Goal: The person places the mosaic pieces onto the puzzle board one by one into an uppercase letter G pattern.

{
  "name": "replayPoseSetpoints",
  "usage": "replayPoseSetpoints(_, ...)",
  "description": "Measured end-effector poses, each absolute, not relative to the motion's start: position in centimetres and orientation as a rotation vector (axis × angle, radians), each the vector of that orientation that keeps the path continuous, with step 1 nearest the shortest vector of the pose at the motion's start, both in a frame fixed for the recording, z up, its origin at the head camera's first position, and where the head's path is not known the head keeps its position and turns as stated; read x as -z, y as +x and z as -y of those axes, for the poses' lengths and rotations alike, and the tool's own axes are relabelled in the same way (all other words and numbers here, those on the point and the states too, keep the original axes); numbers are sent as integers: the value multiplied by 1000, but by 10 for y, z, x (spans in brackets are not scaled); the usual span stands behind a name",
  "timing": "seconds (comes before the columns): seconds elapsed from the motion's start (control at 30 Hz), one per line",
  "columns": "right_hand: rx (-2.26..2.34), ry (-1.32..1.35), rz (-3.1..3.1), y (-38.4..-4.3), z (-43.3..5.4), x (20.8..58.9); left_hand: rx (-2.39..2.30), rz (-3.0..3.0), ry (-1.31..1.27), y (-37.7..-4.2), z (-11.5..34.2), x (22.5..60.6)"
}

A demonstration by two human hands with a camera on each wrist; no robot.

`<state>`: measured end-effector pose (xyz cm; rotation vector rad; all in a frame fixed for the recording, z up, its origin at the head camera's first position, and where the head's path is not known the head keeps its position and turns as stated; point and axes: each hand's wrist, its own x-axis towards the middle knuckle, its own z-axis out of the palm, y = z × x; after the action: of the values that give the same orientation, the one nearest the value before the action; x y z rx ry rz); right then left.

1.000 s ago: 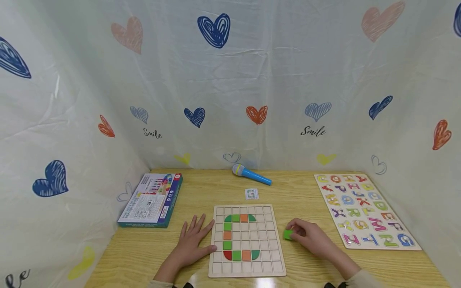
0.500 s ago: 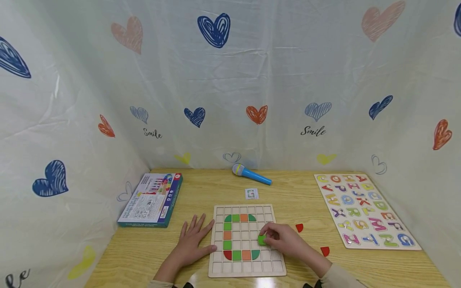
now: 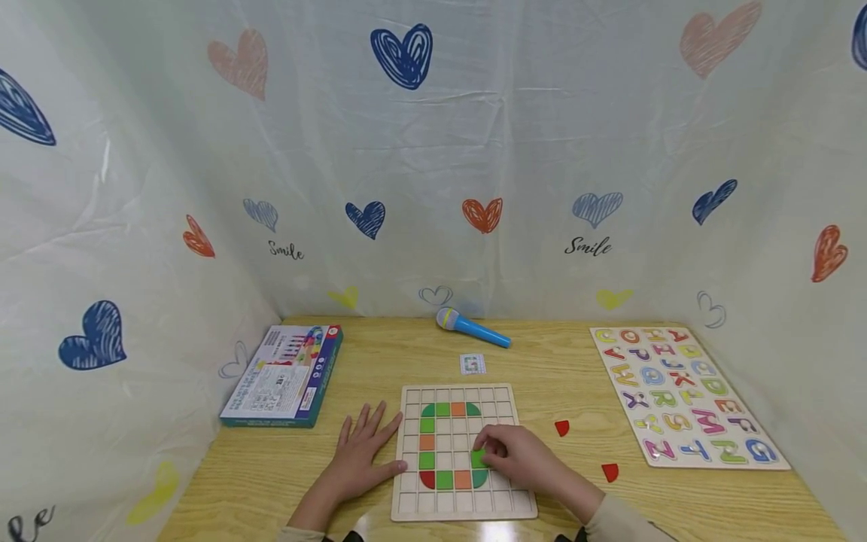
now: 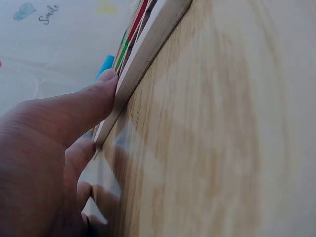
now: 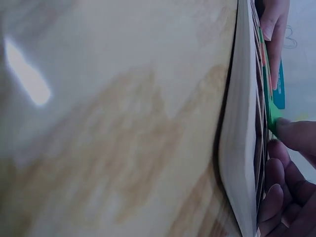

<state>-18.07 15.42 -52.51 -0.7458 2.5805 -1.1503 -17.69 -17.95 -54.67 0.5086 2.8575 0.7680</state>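
A wooden grid board (image 3: 467, 509) lies on the table, with green, orange, dark green and dark red tiles in some cells, forming a C-like outline. My right hand (image 3: 518, 454) pinches a green square tile (image 3: 477, 458) at a cell just above the dark green corner tile (image 3: 479, 479). In the right wrist view the thumb presses on the green tile (image 5: 274, 118), which looks slightly tilted. My left hand (image 3: 362, 459) lies spread beside the board, its thumb and index fingertip touching the left edge. The left wrist view shows that thumb (image 4: 94, 101) against the board's side.
Two red quarter-round tiles (image 3: 562, 428) lie right of the board. A small pattern card (image 3: 473, 364) and a blue toy microphone (image 3: 481, 331) sit behind it. A box (image 3: 281, 376) stands at left; an alphabet puzzle board (image 3: 687, 399) lies at right.
My right hand has carried the green tile from the table right of the board leftward to a cell above the dark green corner, uncovering two red tiles. The left hand stays still.
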Motion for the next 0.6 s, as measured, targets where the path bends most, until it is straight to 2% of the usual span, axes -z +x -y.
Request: replayPoseSetpoints(0.6, 1115, -724, -2599, -180, -159, 523, -758, -2860, 502, -178, 180, 548)
